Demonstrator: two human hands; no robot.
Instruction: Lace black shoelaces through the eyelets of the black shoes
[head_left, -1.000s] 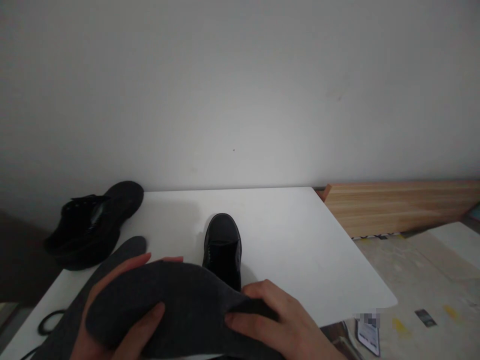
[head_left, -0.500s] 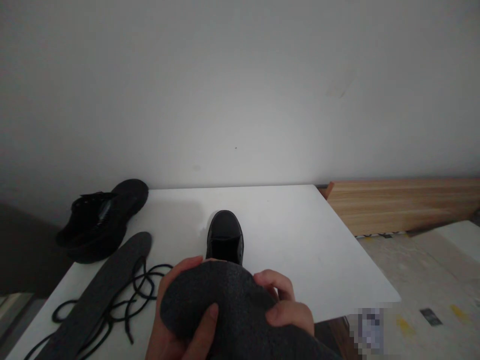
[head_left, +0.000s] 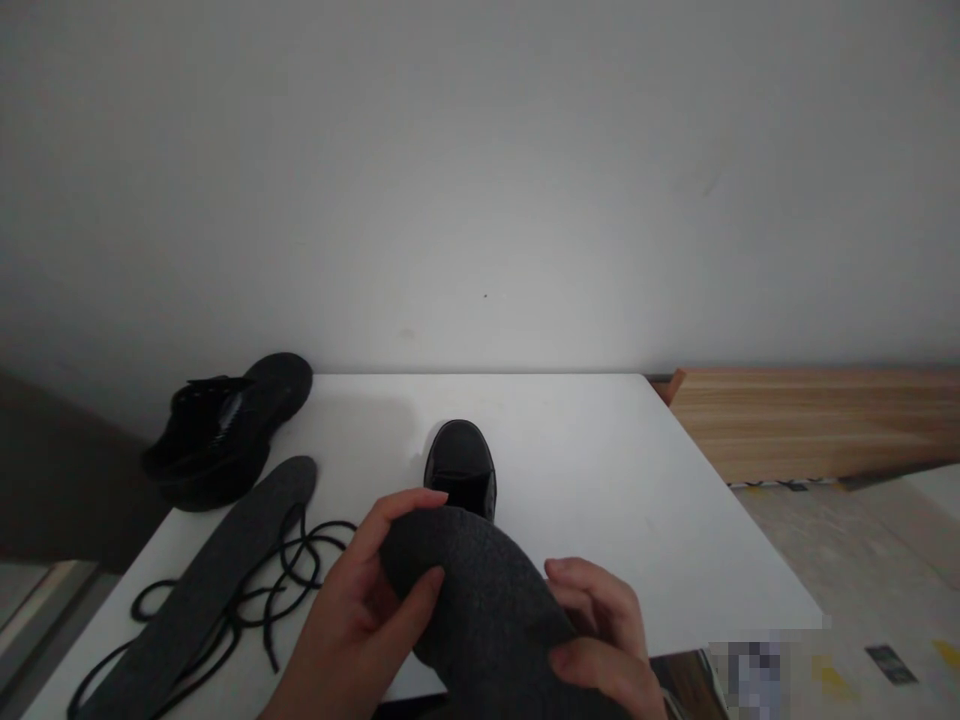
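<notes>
Between my hands is a dark grey insole (head_left: 487, 590), its rounded end pointing away from me and its lower part cut off by the frame. My left hand (head_left: 375, 600) pinches the rounded end from the left, thumb on top and fingers at the far edge. At the right edge, my right hand (head_left: 604, 630) grips it with the thumb on top and fingers curled. Just behind the insole stands a black shoe (head_left: 460, 450), toe toward the wall; the insole and my hands hide most of it.
On the white table (head_left: 600, 480), a second grey insole (head_left: 217, 570) lies at left beside loose black laces (head_left: 300, 560). Another black shoe (head_left: 217, 440) lies at the back left corner. Behind is a wall (head_left: 480, 180); a wooden board (head_left: 810, 420) is at right.
My left hand has shifted its hold to the insole's far left edge. The insole has turned and moved slightly right. The whole view has shifted a little.
</notes>
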